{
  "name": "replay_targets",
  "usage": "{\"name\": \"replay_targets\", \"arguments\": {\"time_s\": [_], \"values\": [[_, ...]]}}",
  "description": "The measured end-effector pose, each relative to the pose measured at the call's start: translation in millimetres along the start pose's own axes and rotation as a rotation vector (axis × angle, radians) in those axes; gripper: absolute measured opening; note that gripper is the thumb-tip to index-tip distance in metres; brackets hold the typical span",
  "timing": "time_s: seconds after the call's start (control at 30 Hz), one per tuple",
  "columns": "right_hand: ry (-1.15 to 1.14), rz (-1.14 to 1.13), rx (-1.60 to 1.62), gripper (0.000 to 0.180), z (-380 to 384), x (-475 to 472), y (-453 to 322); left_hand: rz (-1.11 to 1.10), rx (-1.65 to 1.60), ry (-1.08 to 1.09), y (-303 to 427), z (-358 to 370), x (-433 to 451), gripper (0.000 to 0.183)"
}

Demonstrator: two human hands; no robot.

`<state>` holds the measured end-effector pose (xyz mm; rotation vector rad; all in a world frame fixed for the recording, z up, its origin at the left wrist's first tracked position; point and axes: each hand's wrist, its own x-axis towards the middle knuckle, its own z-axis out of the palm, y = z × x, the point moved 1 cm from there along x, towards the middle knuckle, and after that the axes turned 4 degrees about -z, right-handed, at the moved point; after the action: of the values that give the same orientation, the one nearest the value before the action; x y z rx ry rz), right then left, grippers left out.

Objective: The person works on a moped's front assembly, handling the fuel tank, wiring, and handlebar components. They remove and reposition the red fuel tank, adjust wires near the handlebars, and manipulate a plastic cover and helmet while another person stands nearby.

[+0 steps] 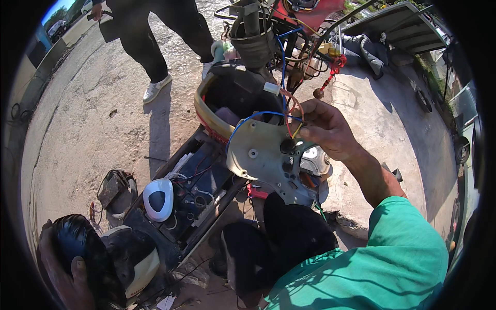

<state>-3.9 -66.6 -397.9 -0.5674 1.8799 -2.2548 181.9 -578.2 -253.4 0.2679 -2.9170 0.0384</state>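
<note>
My right hand point(325, 130) has its thumb and fingers closed on thin electrical wires point(296, 116), red, yellow and blue. They run to a round dark part on a pale plastic panel point(263, 153) with several holes, just left of the hand. A white plug connector point(271, 88) stands at the wires' upper end. At the lower left, my left hand point(64, 267) rests around the end of a black padded seat point(83, 255). Between the hands, a white and dark rounded device point(158, 200) lies on the batteries in the vehicle's open frame point(193, 186).
Above the panel are a yellowed plastic tub point(201, 100) and the steering column point(252, 42) with loose cables. A person point(155, 35) in dark trousers stands at the upper left. A black bag-like item point(116, 192) lies on the concrete. Pink-handled pliers point(257, 192) lie below the panel.
</note>
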Motion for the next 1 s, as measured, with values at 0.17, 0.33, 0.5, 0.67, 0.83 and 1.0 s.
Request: {"name": "replay_targets", "arguments": {"time_s": [0.17,0.33,0.5,0.67,0.83,1.0], "values": [[0.027,-0.092,0.03,0.043,-3,-1,21,0.012,-0.201,0.03,20,4,-1,0.066],[0.022,-0.093,0.198,0.04,-6,-4,35,-0.139,-0.006,0.07,0,7,-7,0.071],[0.051,-0.126,0.198,0.028,-7,-5,41,-0.162,-0.04,0.107,6,9,-8,0.073],[0.135,-0.126,0.151,0.024,-5,-6,47,-0.138,-0.065,0.133,8,8,-10,0.069],[0.126,-0.2,0.032,0.021,-15,-8,49,-0.133,-0.063,0.129,15,9,-8,0.067],[0.103,-0.213,0.015,0.019,-22,-1,47,-0.117,-0.028,0.152,14,8,-7,0.067]]}}
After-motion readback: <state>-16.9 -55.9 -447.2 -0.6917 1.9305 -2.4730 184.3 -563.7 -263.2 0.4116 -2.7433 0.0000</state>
